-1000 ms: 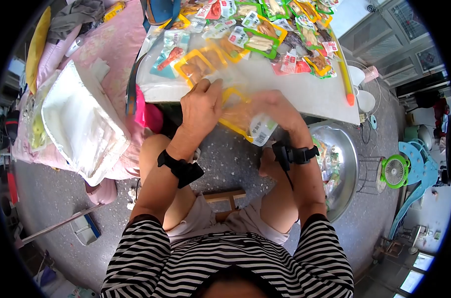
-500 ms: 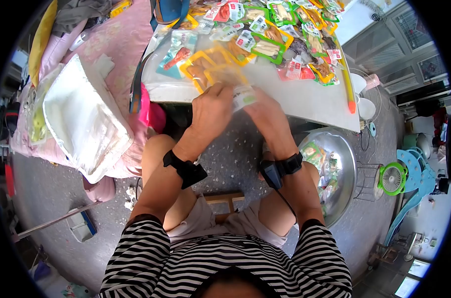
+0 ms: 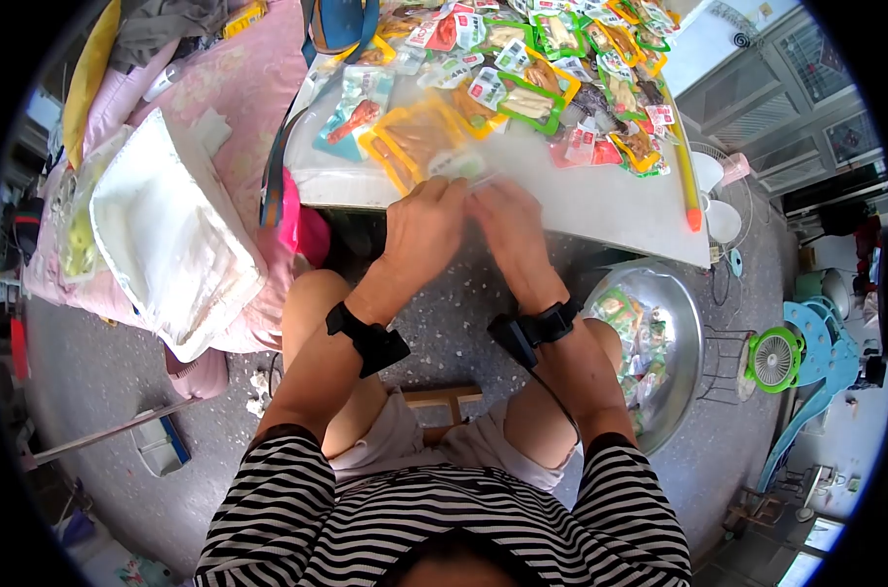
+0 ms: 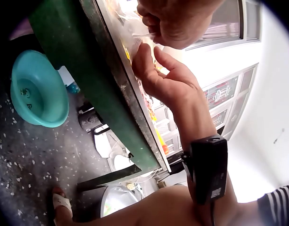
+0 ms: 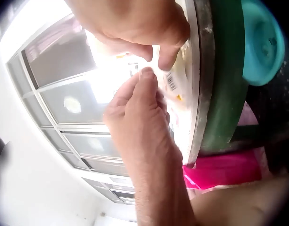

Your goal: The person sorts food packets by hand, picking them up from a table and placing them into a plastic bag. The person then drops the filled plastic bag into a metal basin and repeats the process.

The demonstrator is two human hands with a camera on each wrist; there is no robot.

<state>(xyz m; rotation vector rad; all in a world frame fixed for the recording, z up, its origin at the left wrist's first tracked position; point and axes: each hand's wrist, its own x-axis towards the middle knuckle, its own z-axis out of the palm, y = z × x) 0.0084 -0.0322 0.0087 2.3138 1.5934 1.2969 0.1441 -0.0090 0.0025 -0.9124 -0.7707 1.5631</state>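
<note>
At the table's near edge my left hand [image 3: 426, 220] pinches the near edge of a clear food pouch with a yellow border [image 3: 442, 157], its thumb and finger together. Beside it is my right hand [image 3: 507, 217], fingertips close to the left ones; in the left wrist view its thumb and forefinger stand apart with a gap between them. The pouch overlaps another yellow-bordered pouch [image 3: 393, 147] on the white table [image 3: 336, 181]. A barcode label [image 5: 171, 82] shows below the fingers in the right wrist view. A blue pouch with a red picture [image 3: 356, 117] lies to the left.
Many food packets [image 3: 532, 103] are heaped across the table's far side. A yellow stick with an orange end [image 3: 686, 181] lies along its right edge. A metal basin [image 3: 674, 362] with packets stands on the floor at right. A white foam box [image 3: 165, 220] rests at left.
Both hands have drawn together at the table's edge. The yellow-bordered pouch has moved from between the hands, over the near edge, up onto the table. The right hand's fingers have parted.
</note>
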